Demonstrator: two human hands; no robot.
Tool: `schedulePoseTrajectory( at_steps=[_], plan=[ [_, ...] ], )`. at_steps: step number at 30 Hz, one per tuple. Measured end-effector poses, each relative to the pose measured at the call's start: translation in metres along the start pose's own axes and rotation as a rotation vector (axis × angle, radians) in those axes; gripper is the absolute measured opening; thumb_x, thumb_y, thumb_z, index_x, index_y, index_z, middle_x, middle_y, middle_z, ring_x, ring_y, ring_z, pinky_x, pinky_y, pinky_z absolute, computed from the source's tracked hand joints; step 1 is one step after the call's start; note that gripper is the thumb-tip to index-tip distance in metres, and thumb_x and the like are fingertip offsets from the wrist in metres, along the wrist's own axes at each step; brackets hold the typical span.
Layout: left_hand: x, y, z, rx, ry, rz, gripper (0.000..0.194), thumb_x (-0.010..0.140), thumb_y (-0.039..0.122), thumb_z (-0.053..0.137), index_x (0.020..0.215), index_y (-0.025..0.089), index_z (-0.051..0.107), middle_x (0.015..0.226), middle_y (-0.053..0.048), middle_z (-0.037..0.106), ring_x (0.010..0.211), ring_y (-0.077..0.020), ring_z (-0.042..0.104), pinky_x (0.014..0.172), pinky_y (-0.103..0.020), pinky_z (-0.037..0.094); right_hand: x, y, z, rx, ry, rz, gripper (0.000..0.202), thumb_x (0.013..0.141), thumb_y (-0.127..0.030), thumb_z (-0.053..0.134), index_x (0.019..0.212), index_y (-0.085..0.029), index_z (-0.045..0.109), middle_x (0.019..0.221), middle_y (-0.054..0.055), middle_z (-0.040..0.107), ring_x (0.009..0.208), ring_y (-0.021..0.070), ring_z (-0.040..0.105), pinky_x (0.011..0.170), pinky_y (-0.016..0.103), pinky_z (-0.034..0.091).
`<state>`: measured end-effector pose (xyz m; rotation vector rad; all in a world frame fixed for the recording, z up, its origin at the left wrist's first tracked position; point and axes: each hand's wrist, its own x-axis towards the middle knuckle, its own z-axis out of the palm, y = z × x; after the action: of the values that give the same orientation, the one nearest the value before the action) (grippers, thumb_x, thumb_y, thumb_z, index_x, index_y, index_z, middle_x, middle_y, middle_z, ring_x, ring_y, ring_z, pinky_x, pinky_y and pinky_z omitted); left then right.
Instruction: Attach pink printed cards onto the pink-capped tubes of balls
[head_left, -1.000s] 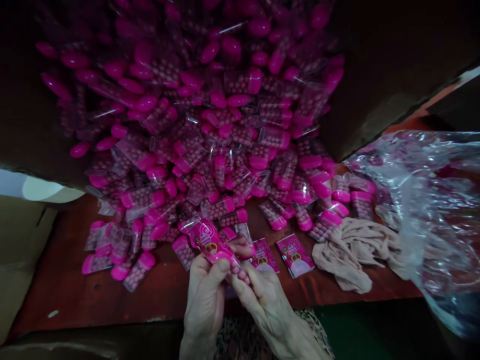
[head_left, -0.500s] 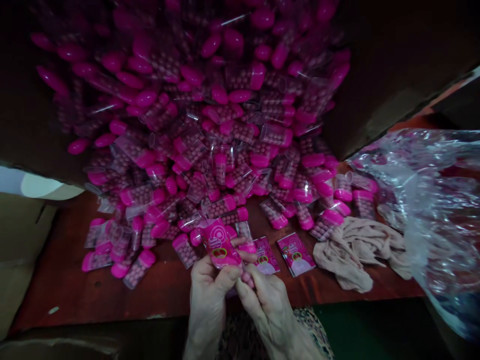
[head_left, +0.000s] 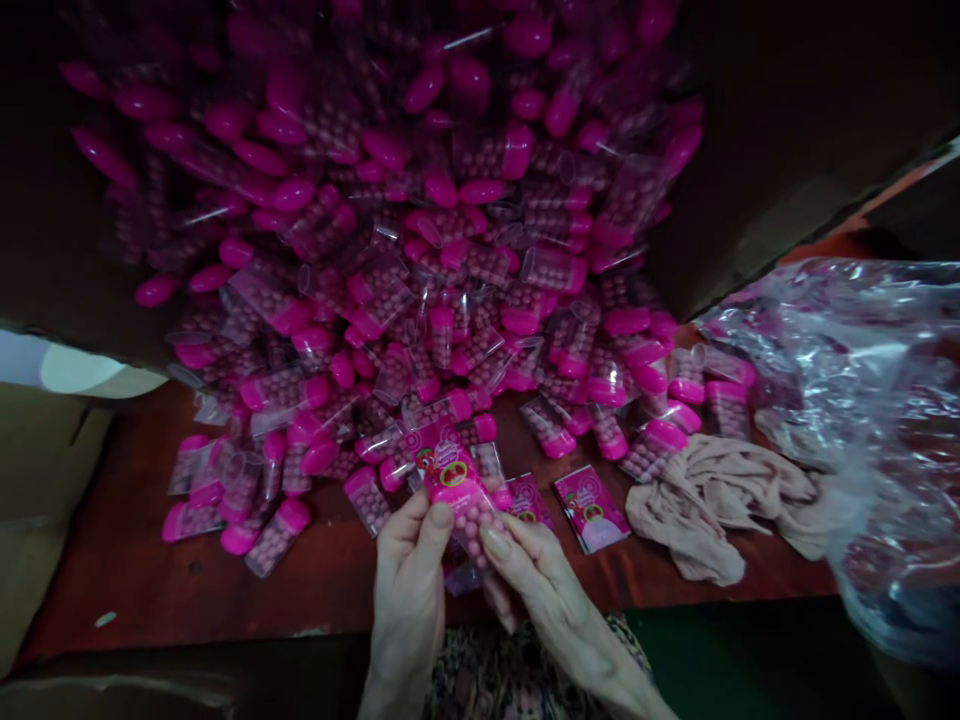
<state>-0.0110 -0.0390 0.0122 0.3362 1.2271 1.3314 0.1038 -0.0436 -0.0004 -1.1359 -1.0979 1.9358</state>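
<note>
Between my hands is a clear candy container [head_left: 474,528] of small pink balls, with a pink printed sleeve [head_left: 450,470] around its far part. My left hand [head_left: 411,570] grips the left side, thumb on top near the sleeve's lower edge. From the right, my right hand [head_left: 541,580] holds the near end, its thumb lying over the balls. Just beyond are two lots of flat pink printed sleeves, one partly behind my right fingers [head_left: 531,500] and one lying to the right [head_left: 592,508].
A large heap of pink-capped candy containers [head_left: 450,240] spills from a dark box onto the reddish table [head_left: 337,590]. A crumpled beige cloth [head_left: 705,505] lies at right, beside a clear plastic bag [head_left: 892,430]. Cardboard [head_left: 37,500] stands at left.
The printed sleeve now lies flatter, showing its printed front with more of the candy balls below it. My right hand has opened out somewhat and shifted along the container's near end.
</note>
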Motion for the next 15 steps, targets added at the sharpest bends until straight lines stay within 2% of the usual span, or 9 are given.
schedulePoseTrajectory(
  at_steps=[5, 10, 12, 15],
  plan=[
    [-0.001, -0.004, 0.002, -0.020, 0.041, -0.018, 0.022, 0.067, 0.034, 0.071, 0.077, 0.015, 0.071, 0.068, -0.006, 0.071, 0.067, -0.0189, 0.066, 0.065, -0.030, 0.053, -0.001, -0.002, 0.006, -0.117, 0.074, -0.024, 0.037, 0.091, -0.046, 0.036, 0.070, -0.018, 0.046, 0.050, -0.007, 0.038, 0.043, 0.0072, 0.036, 0.042, 0.020, 0.029],
    [-0.008, -0.006, 0.006, -0.102, 0.076, -0.036, 0.020, 0.066, 0.035, 0.072, 0.075, 0.017, 0.071, 0.064, -0.004, 0.070, 0.065, -0.0175, 0.066, 0.067, -0.030, 0.053, -0.003, -0.008, 0.013, -0.293, 0.227, -0.123, 0.036, 0.090, -0.046, 0.038, 0.069, -0.019, 0.048, 0.056, -0.004, 0.043, 0.050, 0.0094, 0.041, 0.049, 0.022, 0.034],
    [-0.008, -0.006, 0.005, -0.131, 0.054, -0.047, 0.020, 0.067, 0.035, 0.071, 0.075, 0.017, 0.070, 0.068, -0.005, 0.070, 0.069, -0.0188, 0.066, 0.070, -0.031, 0.053, -0.002, -0.006, 0.012, -0.237, 0.188, -0.102, 0.037, 0.090, -0.047, 0.038, 0.067, -0.019, 0.046, 0.053, -0.005, 0.042, 0.048, 0.0088, 0.040, 0.048, 0.022, 0.033],
    [-0.005, -0.004, 0.002, -0.152, -0.012, -0.080, 0.029, 0.071, 0.043, 0.065, 0.077, 0.015, 0.069, 0.078, -0.009, 0.071, 0.079, -0.0229, 0.066, 0.073, -0.036, 0.053, 0.001, 0.001, 0.008, -0.010, 0.055, -0.006, 0.037, 0.091, -0.048, 0.038, 0.069, -0.018, 0.044, 0.048, -0.007, 0.038, 0.041, 0.0064, 0.036, 0.042, 0.019, 0.030]
  ],
)
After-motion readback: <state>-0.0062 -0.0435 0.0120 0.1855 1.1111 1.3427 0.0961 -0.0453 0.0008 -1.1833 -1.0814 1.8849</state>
